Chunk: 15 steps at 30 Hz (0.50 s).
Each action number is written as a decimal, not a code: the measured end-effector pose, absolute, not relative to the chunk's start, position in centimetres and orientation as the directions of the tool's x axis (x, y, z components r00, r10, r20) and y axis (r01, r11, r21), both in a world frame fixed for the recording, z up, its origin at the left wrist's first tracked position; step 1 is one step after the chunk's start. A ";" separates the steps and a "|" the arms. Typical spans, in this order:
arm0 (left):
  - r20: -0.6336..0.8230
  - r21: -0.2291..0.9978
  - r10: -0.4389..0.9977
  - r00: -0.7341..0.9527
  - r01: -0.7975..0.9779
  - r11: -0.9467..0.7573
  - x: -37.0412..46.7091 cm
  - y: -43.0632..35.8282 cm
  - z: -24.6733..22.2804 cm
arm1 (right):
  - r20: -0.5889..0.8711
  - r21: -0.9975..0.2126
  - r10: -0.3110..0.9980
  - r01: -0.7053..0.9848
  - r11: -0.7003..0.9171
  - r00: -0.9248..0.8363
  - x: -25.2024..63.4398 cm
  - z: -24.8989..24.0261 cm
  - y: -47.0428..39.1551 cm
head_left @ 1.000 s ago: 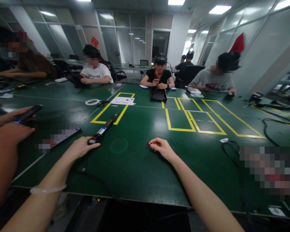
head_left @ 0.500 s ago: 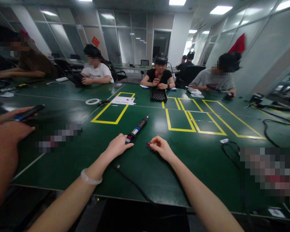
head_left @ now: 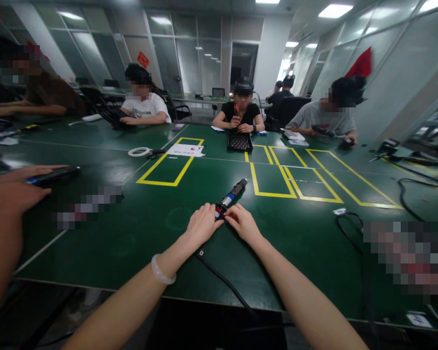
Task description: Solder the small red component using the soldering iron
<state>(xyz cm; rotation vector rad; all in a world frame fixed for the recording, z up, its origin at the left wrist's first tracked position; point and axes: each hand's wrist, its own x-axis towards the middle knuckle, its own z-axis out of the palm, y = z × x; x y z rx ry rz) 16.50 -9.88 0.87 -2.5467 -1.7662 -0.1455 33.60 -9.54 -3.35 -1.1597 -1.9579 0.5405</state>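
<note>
An electric screwdriver [head_left: 232, 195] lies slanted above the green table, its casing apparently off so that a blue and silver body and red parts show. My left hand [head_left: 203, 224] is closed around its rear end, the fingers on top and the thumb at the near side. My right hand [head_left: 243, 222] pinches a small red part [head_left: 224, 216] against the right side of the screwdriver, close to my left thumb. Fingertips partly hide that part, so I cannot tell whether it is seated. A black cable [head_left: 222, 278] runs from below my left hand to the table's near edge.
Yellow tape rectangles [head_left: 273, 195] mark the green table [head_left: 160, 262]. A white tape roll [head_left: 138, 152], a paper sheet [head_left: 184, 150] and a black tray [head_left: 240, 143] lie farther off. At left, a co-worker's hands [head_left: 18, 189] hold a similar tool. Other people sit opposite.
My left hand has carried the screwdriver rightward and nearer to my right hand. The red part, held apart from the tool before, now meets its side. The cable has shifted right too.
</note>
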 end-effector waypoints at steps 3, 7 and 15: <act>0.098 0.029 0.927 0.361 0.930 -0.365 16.4 -10.0 0.9 | 0.415 -0.631 0.859 0.586 0.509 -0.299 33.5 -3.4 -9.6; 0.115 0.028 0.920 0.375 0.924 -0.381 16.4 -10.2 0.8 | 0.427 -0.609 0.850 0.598 0.522 -0.307 33.8 -3.3 -9.8; 0.127 -0.018 0.928 0.351 0.936 -0.352 17.4 -10.3 0.8 | 0.453 -0.610 0.831 0.567 0.553 -0.323 33.8 -3.4 -9.6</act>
